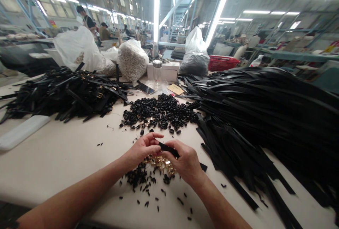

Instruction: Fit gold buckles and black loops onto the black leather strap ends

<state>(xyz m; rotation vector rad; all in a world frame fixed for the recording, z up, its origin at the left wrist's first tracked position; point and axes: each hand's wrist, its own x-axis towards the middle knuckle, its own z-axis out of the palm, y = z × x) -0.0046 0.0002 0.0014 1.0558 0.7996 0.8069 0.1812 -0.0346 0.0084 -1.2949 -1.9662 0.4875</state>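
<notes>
A short black strap [168, 149] is stretched between my two hands, above the middle of the table. My right hand [186, 158] is closed around it, and its other end shows past the wrist. My left hand [146, 148] pinches the near end between thumb and fingers; whether a small part is also in that pinch is hidden. Under the hands lie gold buckles [168, 165] and, beside them, small black pieces [137, 176] scattered over the tabletop. Beyond the fingertips is a heap of small black loops [161, 110].
Long black straps [262, 109] pile up on the right; buckled straps [71, 91] heap on the left near a white plastic block [23, 132]. Behind stand a glass jar [157, 72], a phone [145, 88], a filled plastic bag [133, 61] and a red basket [223, 62]. People work farther back.
</notes>
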